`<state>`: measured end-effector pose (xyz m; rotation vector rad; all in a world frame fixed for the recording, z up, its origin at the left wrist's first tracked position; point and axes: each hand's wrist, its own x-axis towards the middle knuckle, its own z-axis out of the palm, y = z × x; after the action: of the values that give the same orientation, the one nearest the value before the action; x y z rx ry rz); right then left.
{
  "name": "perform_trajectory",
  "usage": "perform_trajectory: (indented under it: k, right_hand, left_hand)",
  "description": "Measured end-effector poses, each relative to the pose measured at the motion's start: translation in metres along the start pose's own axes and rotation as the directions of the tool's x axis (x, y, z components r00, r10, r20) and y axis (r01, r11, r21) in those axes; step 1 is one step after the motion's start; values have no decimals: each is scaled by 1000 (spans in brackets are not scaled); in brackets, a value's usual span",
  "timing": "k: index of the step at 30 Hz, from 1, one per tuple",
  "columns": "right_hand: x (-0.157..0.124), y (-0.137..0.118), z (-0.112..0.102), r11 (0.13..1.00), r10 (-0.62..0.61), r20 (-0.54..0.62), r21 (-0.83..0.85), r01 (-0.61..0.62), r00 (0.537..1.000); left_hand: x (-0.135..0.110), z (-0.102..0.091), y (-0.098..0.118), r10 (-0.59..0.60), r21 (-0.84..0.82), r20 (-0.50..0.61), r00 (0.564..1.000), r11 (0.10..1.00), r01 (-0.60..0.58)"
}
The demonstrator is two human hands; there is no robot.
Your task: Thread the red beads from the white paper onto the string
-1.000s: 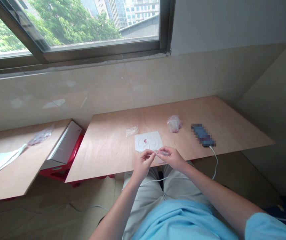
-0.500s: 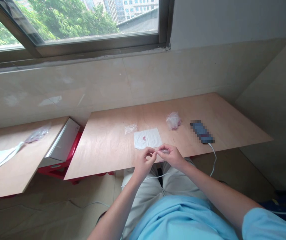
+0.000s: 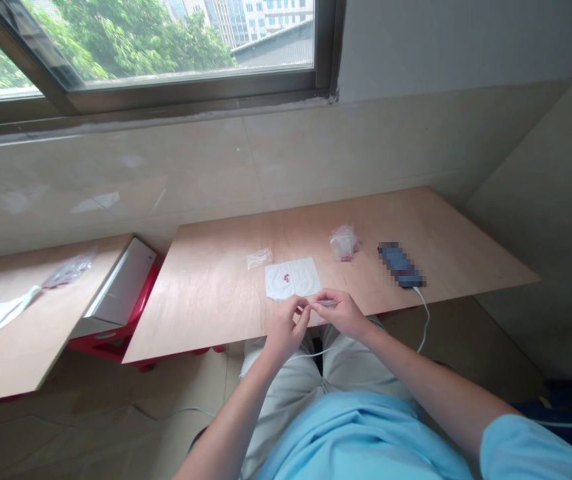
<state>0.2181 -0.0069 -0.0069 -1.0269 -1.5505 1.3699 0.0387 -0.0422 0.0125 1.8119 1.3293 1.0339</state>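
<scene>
My right hand (image 3: pixel 345 313) is closed on a small clear plastic bag (image 3: pixel 327 303), part of which shows between the fingers. Thumb and fingers of my left hand (image 3: pixel 289 325) are pinched together, their tips meeting the right fingertips at the table's front edge. Whatever the left fingers hold is hidden or too small to name. Just beyond the hands lies a white cloth or tissue (image 3: pixel 301 275), with several tiny red pieces (image 3: pixel 287 278) on its left half.
A clear packet (image 3: pixel 259 259) lies behind the white sheet. Farther right are a pile of small plastic bags (image 3: pixel 345 243) and a blurred-out phone (image 3: pixel 400 265) with a white cable (image 3: pixel 427 320). A second wooden table (image 3: pixel 11 347) stands left, across a gap holding a red stool (image 3: pixel 141 307).
The view has shifted slightly. Both hands stay together over the table's front edge, with their fingers in nearly the same pose.
</scene>
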Motion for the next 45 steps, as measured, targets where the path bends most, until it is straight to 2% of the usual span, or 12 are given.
perform_trajectory:
  k: [5,9,17,31,40,45]
  right_hand:
    - [1,0,-1,993,82,22,80,-84,996]
    - [3,4,-4,974,152,34,164,-156,988]
    - [15,8,-17,1000,-27,-73,1,27,997]
    - [16,7,-23,1000,-11,-93,4,12,996]
    - [16,13,-20,1000,-27,-89,-14,26,996]
    - [12,12,-12,998,-48,-44,-49,46,998]
  left_hand:
    - [4,-3,-2,36,40,-6,999,999,-35]
    - [6,-5,-2,12,41,-12,1000,999,-11]
    - [11,-14,-3,-9,30,-46,999,1000,10]
    - [12,-21,-4,-32,6,-86,996,999,32]
    - [14,-17,-12,-45,-96,-110,993,995,35]
    - [13,-13,-15,11,-89,-48,999,996,-15]
